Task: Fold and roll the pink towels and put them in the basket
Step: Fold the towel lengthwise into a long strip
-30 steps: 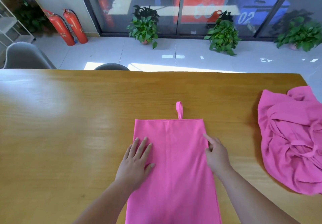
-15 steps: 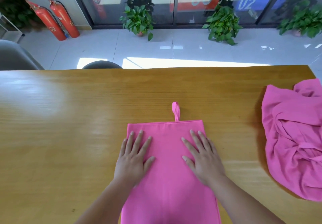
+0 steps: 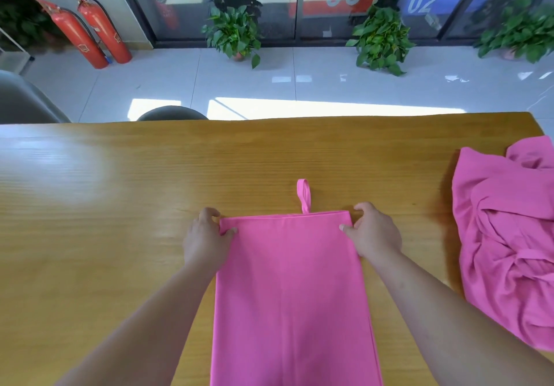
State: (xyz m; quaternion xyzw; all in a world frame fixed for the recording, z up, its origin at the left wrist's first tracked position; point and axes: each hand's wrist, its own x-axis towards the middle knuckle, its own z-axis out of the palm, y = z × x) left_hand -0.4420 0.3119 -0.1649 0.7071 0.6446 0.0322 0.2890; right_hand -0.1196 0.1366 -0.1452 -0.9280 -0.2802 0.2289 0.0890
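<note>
Hands, change: both have left the flat of the cloth, where they lay spread half a second ago, and gone to its far corners.
Folded towel (image 3: 293, 295): long narrow pink strip, flat on the desk (image 3: 120, 205) at centre; near end runs out of view. Thin, smooth, matte, with a faint lengthwise crease.
Left hand (image 3: 207, 240): pinches the far-left corner, thumb on top.
Right hand (image 3: 373, 235): pinches the far-right corner the same way.
Risk, skew: uneven pull at the two corners would probably roll the strip crooked.
Risk, layers: slick cloth on a glossy desk may slide, and the folded layers may separate.
Hanging loop (image 3: 303, 193): narrow tape lying beyond the far edge; it could get trapped in the roll.
Crumpled towel (image 3: 506, 241): same pink, soft and heavily creased, well apart at the right.
Basket: not in view.
</note>
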